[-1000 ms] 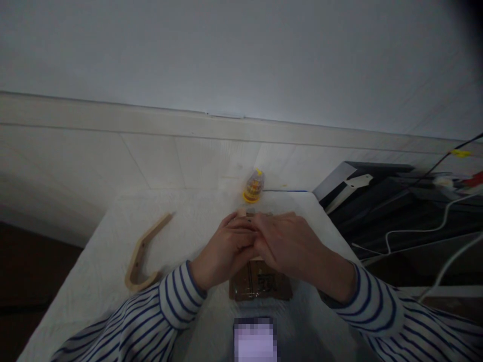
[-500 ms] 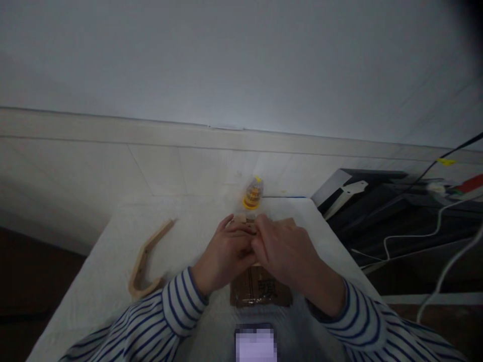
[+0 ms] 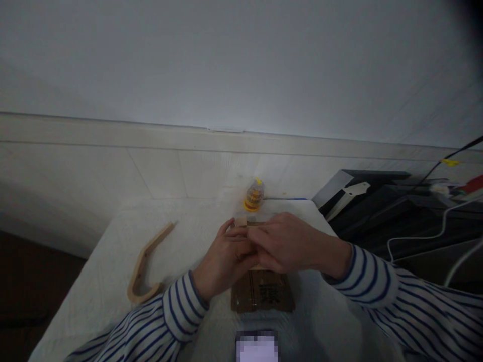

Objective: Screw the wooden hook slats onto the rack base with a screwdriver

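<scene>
Both hands meet above a brown package (image 3: 260,291) with dark printed characters and glossy tape, lying on the white-covered table. My left hand (image 3: 228,256) is closed round a pale wooden piece (image 3: 240,221); only its far end and a few edges show past the fingers. Against it from the right presses my right hand (image 3: 285,244), its fingers pinched together. What the right fingers hold, if anything, is hidden. Left of my left forearm rests a hook-shaped wooden part (image 3: 141,266) with small holes.
Near the wall stands a clear container with a yellow base and tip (image 3: 254,195). A phone (image 3: 256,347) with a blurred screen lies at the near edge. Dark flat panels (image 3: 381,211) and white cables (image 3: 418,236) are beside the table on the right.
My right hand has turned, its wrist and forearm swinging outward to the right and up. My left hand stays nearly in place. The whole view has shifted slightly.
</scene>
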`<state>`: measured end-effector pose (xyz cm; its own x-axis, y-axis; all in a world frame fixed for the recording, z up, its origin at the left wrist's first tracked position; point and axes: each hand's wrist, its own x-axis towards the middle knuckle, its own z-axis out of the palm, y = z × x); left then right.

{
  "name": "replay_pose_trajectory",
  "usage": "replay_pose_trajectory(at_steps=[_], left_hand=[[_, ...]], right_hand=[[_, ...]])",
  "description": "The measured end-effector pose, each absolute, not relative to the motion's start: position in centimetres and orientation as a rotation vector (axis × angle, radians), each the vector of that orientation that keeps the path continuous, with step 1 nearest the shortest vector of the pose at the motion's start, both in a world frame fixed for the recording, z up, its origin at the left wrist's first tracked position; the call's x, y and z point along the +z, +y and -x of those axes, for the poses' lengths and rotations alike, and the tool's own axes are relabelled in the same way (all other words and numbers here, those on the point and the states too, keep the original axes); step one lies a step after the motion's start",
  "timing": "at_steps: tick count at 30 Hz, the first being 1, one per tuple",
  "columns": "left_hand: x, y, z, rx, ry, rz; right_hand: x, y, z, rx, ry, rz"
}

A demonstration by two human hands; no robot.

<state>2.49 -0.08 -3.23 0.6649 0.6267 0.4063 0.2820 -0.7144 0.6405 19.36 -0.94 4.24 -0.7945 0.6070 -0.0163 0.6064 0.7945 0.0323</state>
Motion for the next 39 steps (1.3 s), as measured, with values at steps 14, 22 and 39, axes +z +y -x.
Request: replay_pose_trajectory(at_steps=[14,22,39], left_hand=[[-3.4,0.1,-2.2,0.837,0.631,-2.360],[-3.4,0.3,-2.1,0.833,0.610,-2.359],[-3.1,-0.3,-2.5,0.829,0.742,-2.376]], right_hand=[[2.9,-2.0,-18.8,0.065,2.956,-1.294],[2.6,-2.5,-18.4,0.076,2.881,-1.442],[2.3,-2.8,-18.3,0.028,2.863,-1.591]])
